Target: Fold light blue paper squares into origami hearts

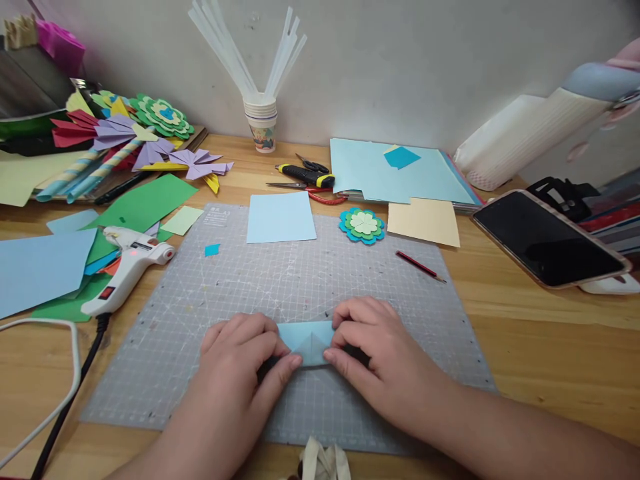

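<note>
A small folded sheet of light blue paper lies low over the grey cutting mat, with creases that form a triangle at its middle. My left hand grips its left end between thumb and fingers. At the right end, my right hand pinches it the same way. Both ends of the paper are hidden under my fingers. Beyond my hands a square of light blue paper and a layered paper flower rest at the mat's far edge.
A glue gun with its cord lies left, near green paper and paper flowers. Scissors, a cutter and a cup of straws stand behind. To the right are a pencil and a phone.
</note>
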Action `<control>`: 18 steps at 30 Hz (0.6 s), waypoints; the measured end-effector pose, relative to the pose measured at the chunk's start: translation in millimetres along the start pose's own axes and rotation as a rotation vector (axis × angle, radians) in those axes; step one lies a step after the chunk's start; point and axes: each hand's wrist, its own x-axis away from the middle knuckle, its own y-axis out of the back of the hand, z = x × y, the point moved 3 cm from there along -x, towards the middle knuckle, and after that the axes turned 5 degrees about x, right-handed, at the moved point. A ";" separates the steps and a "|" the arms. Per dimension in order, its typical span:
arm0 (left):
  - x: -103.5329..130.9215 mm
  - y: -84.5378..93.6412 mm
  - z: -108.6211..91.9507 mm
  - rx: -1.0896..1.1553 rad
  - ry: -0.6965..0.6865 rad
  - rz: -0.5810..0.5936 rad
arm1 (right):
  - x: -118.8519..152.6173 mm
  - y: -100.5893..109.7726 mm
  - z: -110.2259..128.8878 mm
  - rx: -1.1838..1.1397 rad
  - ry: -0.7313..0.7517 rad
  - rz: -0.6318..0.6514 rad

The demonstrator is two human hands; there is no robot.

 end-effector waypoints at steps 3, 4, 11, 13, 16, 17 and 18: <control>-2.7 -2.5 1.4 -0.036 0.089 -0.017 | -2.8 -3.0 -0.9 0.021 -0.023 0.001; -3.3 -3.1 1.5 -0.054 0.104 -0.015 | -3.1 -3.7 -0.6 0.037 -0.027 -0.001; -6.6 -0.5 -1.1 -0.136 0.092 0.026 | -4.2 -6.1 1.4 0.123 -0.050 0.012; -8.0 0.3 -2.3 -0.155 0.080 0.045 | -5.2 -6.1 2.0 0.138 -0.053 0.018; -9.5 0.6 -2.8 -0.183 0.070 0.058 | -6.6 -6.4 2.4 0.143 -0.059 0.024; -9.8 0.5 -2.7 -0.192 0.066 0.058 | -7.0 -6.7 2.4 0.141 -0.061 0.026; -10.1 0.2 -2.5 -0.202 0.061 0.056 | -7.3 -7.0 2.4 0.140 -0.064 0.027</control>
